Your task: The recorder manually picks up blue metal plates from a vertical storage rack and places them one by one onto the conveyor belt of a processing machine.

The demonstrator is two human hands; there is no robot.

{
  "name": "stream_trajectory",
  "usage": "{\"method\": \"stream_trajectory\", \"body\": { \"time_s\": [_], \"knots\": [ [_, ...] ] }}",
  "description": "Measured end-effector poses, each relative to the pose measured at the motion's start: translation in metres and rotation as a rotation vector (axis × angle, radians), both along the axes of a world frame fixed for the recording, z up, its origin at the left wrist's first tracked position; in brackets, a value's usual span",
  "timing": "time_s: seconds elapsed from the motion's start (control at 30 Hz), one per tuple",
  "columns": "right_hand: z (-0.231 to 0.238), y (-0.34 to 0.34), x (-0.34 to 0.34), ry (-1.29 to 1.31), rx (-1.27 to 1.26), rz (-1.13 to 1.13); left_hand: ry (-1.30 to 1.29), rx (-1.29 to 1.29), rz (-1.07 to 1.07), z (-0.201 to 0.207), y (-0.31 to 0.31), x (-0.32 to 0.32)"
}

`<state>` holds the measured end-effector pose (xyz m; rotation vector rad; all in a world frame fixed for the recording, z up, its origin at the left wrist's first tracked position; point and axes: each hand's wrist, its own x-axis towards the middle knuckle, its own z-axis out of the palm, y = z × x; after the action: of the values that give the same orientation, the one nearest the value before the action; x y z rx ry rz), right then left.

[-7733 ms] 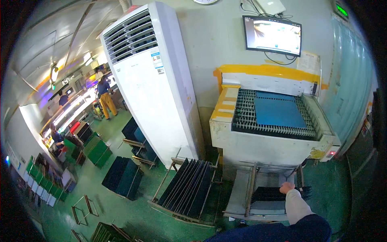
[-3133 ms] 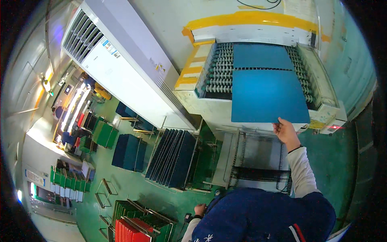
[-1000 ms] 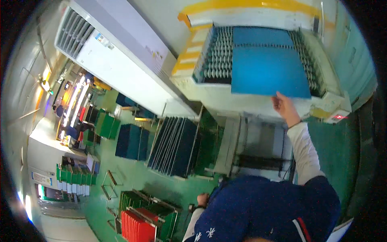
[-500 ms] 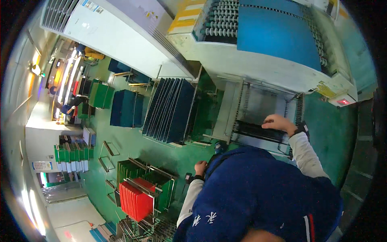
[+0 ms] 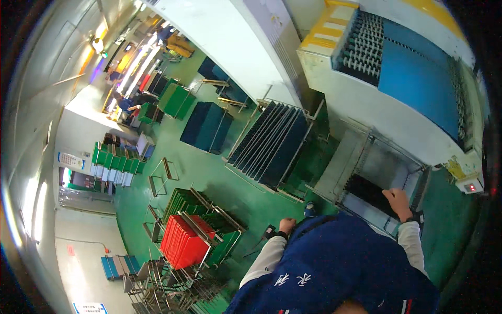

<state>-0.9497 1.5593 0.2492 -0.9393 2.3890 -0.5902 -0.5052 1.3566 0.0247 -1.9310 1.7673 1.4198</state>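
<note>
My right hand (image 5: 398, 203) is over a wire rack (image 5: 372, 137) at the lower right. Its fingers are bent and closed at the upper edge of a black panel (image 5: 370, 192) sitting across that rack; the exact contact is hard to make out. My left hand (image 5: 287, 225) hangs low by my left side, fingers curled in, with nothing visible in it. Both wrists wear dark bands below pale sleeves.
A roller machine (image 5: 361, 49) carrying a blue sheet (image 5: 418, 78) stands beyond the rack. To its left are a tall white cabinet (image 5: 225, 31) and a rack of dark blue boards (image 5: 272, 144). Red boards (image 5: 185, 243) stand lower left. People work far back left.
My view has turned, so the room shifts rightward and tilts in the picture. My right hand stays at the black panel, and my left stays low at my side.
</note>
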Motion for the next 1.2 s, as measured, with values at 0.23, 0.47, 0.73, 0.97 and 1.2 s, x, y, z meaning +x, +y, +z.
{"method": "stream_trajectory", "body": {
  "time_s": [0.23,0.47,0.73,0.97,1.2],
  "knots": [
    [-0.046,0.016,-0.009,0.056,-0.106,0.006,-0.002,-0.032,-0.073,0.009,-0.010,0.014],
    [-0.046,-0.001,-0.007,0.162,0.129,-0.038,0.058,-0.115,-0.144,-0.053,-0.015,0.066],
    [-0.041,-0.007,-0.013,0.073,0.250,-0.047,0.022,-0.077,-0.132,-0.021,-0.026,0.065],
    [-0.054,0.001,-0.015,0.124,0.219,-0.059,0.064,0.066,0.099,-0.003,-0.030,0.065],
    [-0.064,-0.001,-0.018,0.164,0.314,-0.051,0.045,0.055,0.053,-0.003,-0.034,0.073]
  ]
}}
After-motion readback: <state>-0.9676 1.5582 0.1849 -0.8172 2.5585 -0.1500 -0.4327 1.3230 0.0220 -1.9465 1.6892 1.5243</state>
